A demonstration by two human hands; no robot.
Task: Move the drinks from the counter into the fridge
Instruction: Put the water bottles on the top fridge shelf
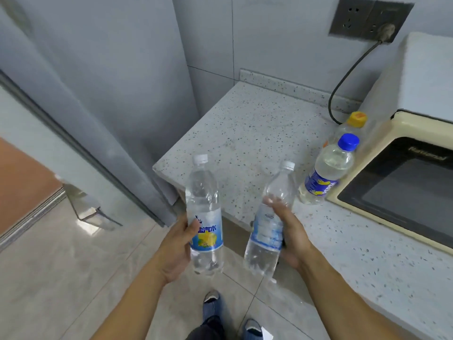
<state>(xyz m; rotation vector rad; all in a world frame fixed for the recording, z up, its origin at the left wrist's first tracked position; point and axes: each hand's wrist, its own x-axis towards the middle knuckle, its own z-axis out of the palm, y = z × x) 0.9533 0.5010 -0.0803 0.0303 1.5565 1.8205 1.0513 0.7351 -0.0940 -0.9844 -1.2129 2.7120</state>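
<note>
On the far left I see the grey fridge (103, 89), its door shut, running down to the tiled floor (61, 278). My left hand (177, 249) grips a clear bottle (204, 217) with a white cap and a blue and yellow label; the thumb is curled over the label, and the bottle's long axis stands almost upright, cap pointing to the far side. Just right of it, apart from the first, my right hand (291, 239) wraps a second clear bottle (269, 224) with a pale blue label, fingers curled round its middle; its cap leans up and to the right. Both are held in the air near the counter's (245, 123) corner. Farther right, two more bottles stand on the counter: a blue-capped one (326, 170) and, behind it, a yellow-capped one (350, 126), both just beside the cream microwave (402, 182).
</note>
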